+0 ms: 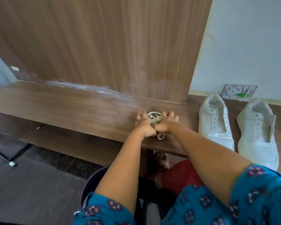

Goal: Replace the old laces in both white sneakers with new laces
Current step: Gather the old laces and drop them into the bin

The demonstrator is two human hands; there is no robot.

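Observation:
A tangled bundle of off-white laces (154,119) lies on the wooden table (81,109), between my two hands. My left hand (143,125) cups the bundle's left side with curled fingers. My right hand (165,124) closes on its right side, and a loop of lace hangs out below the hands. To the right stand two white sneakers with bare eyelets, one (216,122) nearer the hands and the other (258,135) at the far right, toes toward me.
A tall wooden panel (104,46) rises behind the table. A clear plastic packet (237,91) leans on the white wall behind the sneakers. A lower shelf (68,143) runs under the tabletop; a dark stool edge (94,181) is near my knees.

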